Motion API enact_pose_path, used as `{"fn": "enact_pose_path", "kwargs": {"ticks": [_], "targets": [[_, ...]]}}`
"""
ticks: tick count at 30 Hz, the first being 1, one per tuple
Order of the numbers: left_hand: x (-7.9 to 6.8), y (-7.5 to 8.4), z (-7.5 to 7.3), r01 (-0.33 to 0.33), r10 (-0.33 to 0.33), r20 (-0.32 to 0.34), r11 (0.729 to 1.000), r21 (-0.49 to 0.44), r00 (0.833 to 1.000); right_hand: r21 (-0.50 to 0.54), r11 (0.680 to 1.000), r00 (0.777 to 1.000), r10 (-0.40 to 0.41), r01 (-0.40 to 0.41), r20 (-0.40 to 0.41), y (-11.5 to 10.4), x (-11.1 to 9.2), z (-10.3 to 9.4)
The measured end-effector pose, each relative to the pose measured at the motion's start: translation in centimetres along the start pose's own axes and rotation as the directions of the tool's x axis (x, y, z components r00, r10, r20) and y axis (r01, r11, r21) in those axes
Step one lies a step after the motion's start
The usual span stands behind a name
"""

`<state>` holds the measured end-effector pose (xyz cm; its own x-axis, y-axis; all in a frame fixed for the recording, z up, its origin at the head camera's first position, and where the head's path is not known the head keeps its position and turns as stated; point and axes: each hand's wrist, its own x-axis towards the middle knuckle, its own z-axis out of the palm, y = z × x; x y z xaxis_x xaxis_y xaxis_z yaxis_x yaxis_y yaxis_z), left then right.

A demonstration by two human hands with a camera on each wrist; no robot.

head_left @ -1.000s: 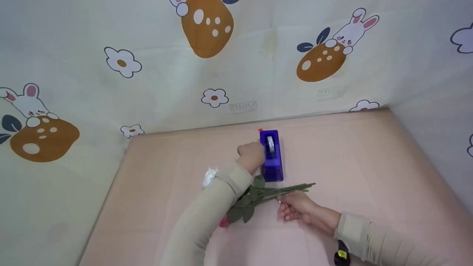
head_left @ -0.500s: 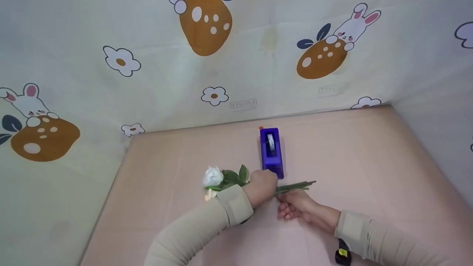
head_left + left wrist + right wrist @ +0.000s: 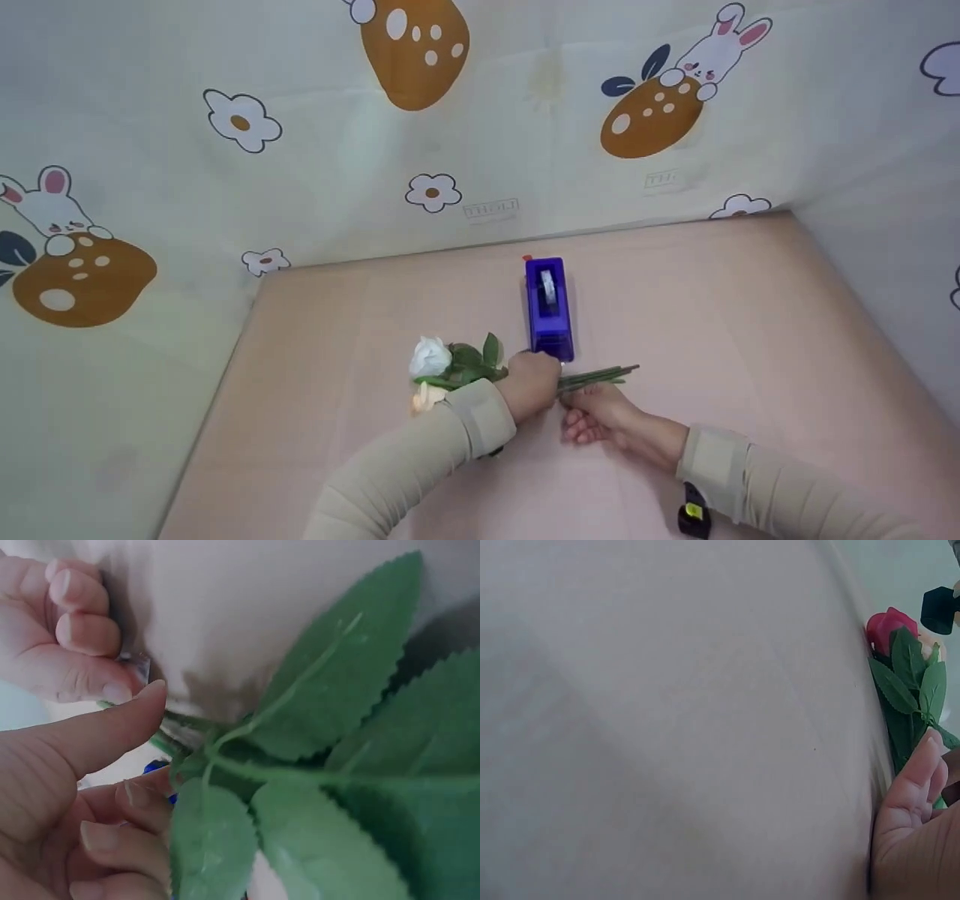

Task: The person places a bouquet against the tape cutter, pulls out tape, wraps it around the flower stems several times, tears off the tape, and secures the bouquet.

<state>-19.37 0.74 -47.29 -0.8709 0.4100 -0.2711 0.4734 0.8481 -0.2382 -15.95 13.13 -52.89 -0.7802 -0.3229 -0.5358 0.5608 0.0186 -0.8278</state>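
Rose bunch [image 3: 466, 365]: on worktop [image 3: 697, 315], nearer than tape dispenser [image 3: 551, 330]
Left hand [image 3: 531, 384]: fingers curled round stems [image 3: 598, 377]
Right hand [image 3: 606, 409]: fingers pinch apparently clear tape [image 3: 139, 667]
Risk: slack left grip could spread stems, wrinkling tape

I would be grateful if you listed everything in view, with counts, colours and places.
White rose: one, white, left end of the bunch
Cream rose: one, cream, nearer the person than the white one
Red rose: one, red, seen in the right wrist view
Leaves: several, green, along the stems
Stems: several, green, pointing right
Tape dispenser: one, blue-purple, beyond the stems
Tape roll: one, pale, inside the dispenser
Clear strip: one, transparent, at the right thumb
Table: one, pinkish beige, underneath
Patterned cloth: pale, behind the table
Wrist device: one, black and yellow, below the right sleeve
Sleeves: two, beige, on both arms
Left hand: one, gripping the stems
Right hand: one, pinching the strip
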Motion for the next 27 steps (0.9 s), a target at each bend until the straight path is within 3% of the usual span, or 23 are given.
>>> {"fn": "enact_pose_path", "kwargs": {"ticks": [5, 11, 18, 23, 27], "targets": [[0.1, 0.3, 0.3, 0.002, -0.002, -0.007, 1.000, 0.017, 1.000, -0.029, 1.000, 0.999, 0.005, -0.006, -0.044, -0.1, 0.1, 0.2], [0.5, 0.0, 0.7, -0.062, 0.063, -0.026, 0.997, 0.044, 0.998, -0.019, 1.000, 0.999, -0.001, 0.000, -0.035, 0.0, 0.1, 0.2], [0.8, -0.8, 1.4, -0.171, 0.181, -0.076, 0.978, 0.121, 0.981, 0.012, 1.000, 1.000, -0.002, 0.002, -0.023, 0.1, 0.1, 0.2], [0.6, -0.7, 1.5, -0.192, 0.227, -0.122, 0.950, 0.244, 0.966, 0.013, 1.000, 0.999, 0.005, -0.005, -0.032, 0.0, 0.0, 0.2], [0.6, -0.8, 1.5, -0.203, 0.242, -0.135, 0.946, 0.252, 0.961, 0.020, 1.000, 1.000, 0.004, -0.004, -0.026, -0.1, -0.1, 0.2]]}}
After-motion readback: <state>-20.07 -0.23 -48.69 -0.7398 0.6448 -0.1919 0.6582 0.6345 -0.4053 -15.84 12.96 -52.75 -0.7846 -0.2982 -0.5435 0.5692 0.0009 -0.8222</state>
